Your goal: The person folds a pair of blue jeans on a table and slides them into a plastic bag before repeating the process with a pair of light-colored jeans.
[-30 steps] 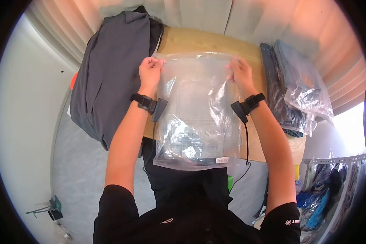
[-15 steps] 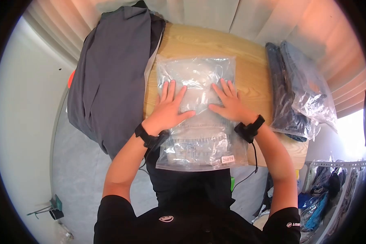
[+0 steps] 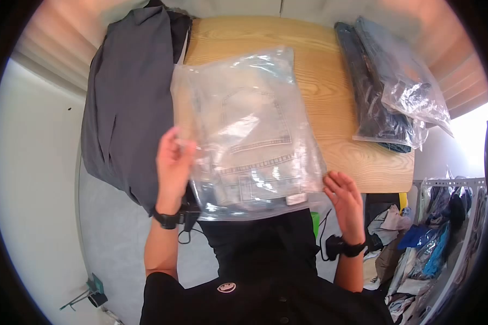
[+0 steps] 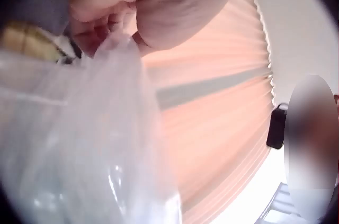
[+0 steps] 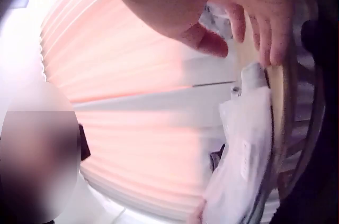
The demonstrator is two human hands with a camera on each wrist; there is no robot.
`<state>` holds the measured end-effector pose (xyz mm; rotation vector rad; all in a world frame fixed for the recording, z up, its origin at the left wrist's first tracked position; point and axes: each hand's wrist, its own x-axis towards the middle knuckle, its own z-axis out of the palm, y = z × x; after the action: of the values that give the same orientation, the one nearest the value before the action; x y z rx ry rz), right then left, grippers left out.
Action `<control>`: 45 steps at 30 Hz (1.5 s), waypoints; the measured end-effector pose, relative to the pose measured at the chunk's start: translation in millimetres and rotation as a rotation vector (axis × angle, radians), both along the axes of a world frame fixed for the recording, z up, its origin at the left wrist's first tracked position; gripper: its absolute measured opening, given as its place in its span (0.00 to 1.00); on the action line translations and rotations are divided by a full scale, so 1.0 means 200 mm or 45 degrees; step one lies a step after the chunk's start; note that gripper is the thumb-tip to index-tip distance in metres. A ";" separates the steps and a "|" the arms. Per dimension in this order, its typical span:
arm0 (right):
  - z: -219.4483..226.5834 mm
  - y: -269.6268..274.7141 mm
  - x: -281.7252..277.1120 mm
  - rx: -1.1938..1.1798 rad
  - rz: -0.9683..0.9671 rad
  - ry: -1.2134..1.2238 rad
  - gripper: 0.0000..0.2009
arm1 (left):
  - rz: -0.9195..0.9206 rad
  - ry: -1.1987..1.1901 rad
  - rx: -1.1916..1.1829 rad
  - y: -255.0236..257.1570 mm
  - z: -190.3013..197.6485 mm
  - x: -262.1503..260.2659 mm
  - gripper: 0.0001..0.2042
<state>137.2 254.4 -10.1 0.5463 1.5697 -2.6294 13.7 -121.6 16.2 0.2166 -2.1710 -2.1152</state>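
A clear plastic bag [image 3: 255, 116] with folded light-wash jeans inside lies tilted over the near part of the table, its top leaning left. My left hand [image 3: 173, 168] pinches the bag's left edge; in the left wrist view the plastic [image 4: 122, 70] bunches up between thumb and fingers. By the lower right edge is my right hand [image 3: 346, 203], its fingers loosely extended with the tips right at the plastic. The right wrist view shows those fingers [image 5: 278, 38] apart from the thumb, gripping nothing. A small white label [image 3: 296, 199] sits at the bag's lower right corner.
Dark grey cloth [image 3: 130, 103] is heaped along the left side of the wooden table [image 3: 331, 114]. Bagged jeans [image 3: 385, 86] are stacked at the right edge. Below on the right, a metal rack [image 3: 450, 182] stands beside more bagged clothes [image 3: 434, 254].
Both hands were flat on the bag half a second ago. Now the left grips its left edge, the right has moved to the lower right edge, and the bag has turned and shifted left.
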 end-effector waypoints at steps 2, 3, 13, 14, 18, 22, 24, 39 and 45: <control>-0.02 -0.09 0.08 0.102 -0.050 0.001 0.22 | 0.189 0.199 -0.012 -0.09 0.14 -0.03 0.22; 0.02 -0.13 0.08 0.007 0.111 -0.054 0.21 | 0.315 0.261 0.004 -0.16 0.21 -0.05 0.21; 0.16 -0.54 -0.05 -0.529 0.098 -0.178 0.23 | 0.540 0.180 -0.713 -0.77 0.07 -0.31 0.32; 0.16 -0.56 -0.05 -0.526 0.057 -0.162 0.23 | 0.724 0.278 -1.041 -0.74 0.03 -0.27 0.33; 0.16 -0.59 -0.10 -0.512 0.014 -0.081 0.29 | -0.081 0.454 -1.030 -0.05 0.36 0.14 0.42; 0.31 -0.65 -0.16 -0.435 0.193 0.479 0.33 | -0.648 0.548 -1.073 0.37 0.30 0.28 0.37; 0.31 -0.64 -0.15 -0.409 0.338 0.667 0.32 | -0.470 0.698 -1.212 0.40 0.18 0.20 0.35; 0.09 -0.40 -0.11 -0.710 0.208 -0.257 0.15 | -0.098 0.415 0.045 0.22 0.86 -0.29 0.21; 0.03 -0.40 -0.34 -0.495 0.516 -0.349 0.11 | -0.196 0.416 0.140 0.22 0.83 -0.34 0.21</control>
<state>69.0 175.0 -3.3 0.4745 0.9401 -2.3378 -55.0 -78.3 182.9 -0.2785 -1.9404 -2.1680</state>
